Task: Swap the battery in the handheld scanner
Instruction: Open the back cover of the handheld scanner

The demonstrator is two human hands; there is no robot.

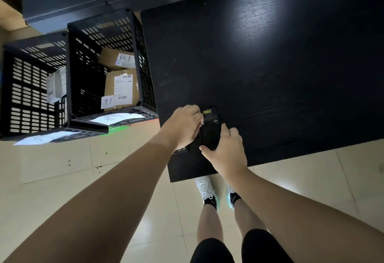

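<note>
A black handheld scanner lies back-up on the dark table, close to its near left corner, with a yellowish label showing at its far end. My right hand wraps the scanner's near end, thumb on its left side. My left hand rests against the scanner's left edge, fingertips pressed on its back near the label. A flat black piece with white lettering, perhaps a battery or cover, lies on the table under my left wrist, mostly hidden.
Two black slotted crates stand on the tiled floor left of the table, holding labelled cardboard parcels. Paper sheets hang on their near rims. Dark cabinets run along the far wall. My feet stand just under the table's near edge.
</note>
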